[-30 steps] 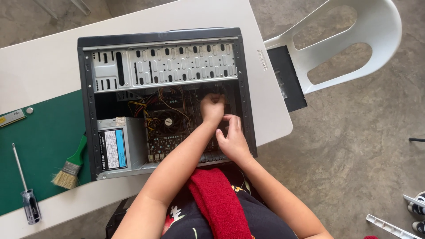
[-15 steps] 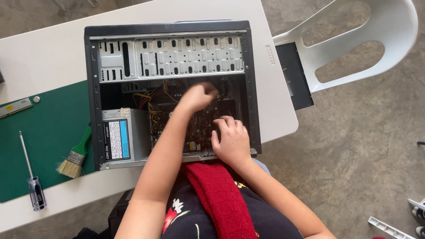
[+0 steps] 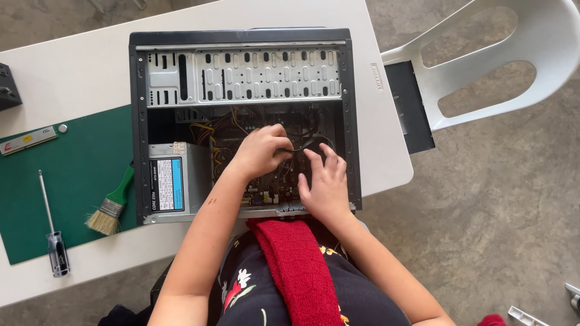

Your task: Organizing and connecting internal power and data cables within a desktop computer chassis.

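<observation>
An open black metal computer case [image 3: 241, 36] is laid on its side on the white bench [image 3: 78, 72], w/ the perforated grey drive-bay panel [image 3: 241, 75] at 12 o'clock inside it and the silver power supply box w/ a blue label [image 3: 175, 184] at approx. 8 o'clock. Both hands are placed inside the case, over the dark circuit board [image 3: 266, 187] at the centre.

The left hand [image 3: 260, 151] is curled, fingers bent down onto the board area; its grip is closed around a thin black cable [image 3: 305, 143], which runs off toward 3 o'clock. How tightly it is pinched cannot be told. The right hand [image 3: 325, 181] is laid at 4 o'clock of the left hand, just beside it, fingers spread and loosely open, fingertips resting on the board near the cable; nothing is seen held in it. A bundle of yellow and red wires [image 3: 208, 130] is seen at 10 o'clock of the left hand.

A green cutting mat [image 3: 72, 199] is spread at 9 o'clock of the case. On it are a green-handled paintbrush [image 3: 112, 202], just beside the case wall, and a long screwdriver w/ a clear handle [image 3: 51, 226], further out. A memory stick [image 3: 27, 140] is laid at the mat's upper edge. A white plastic chair [image 3: 483, 66] is stood at 2 o'clock, off the bench.
</observation>
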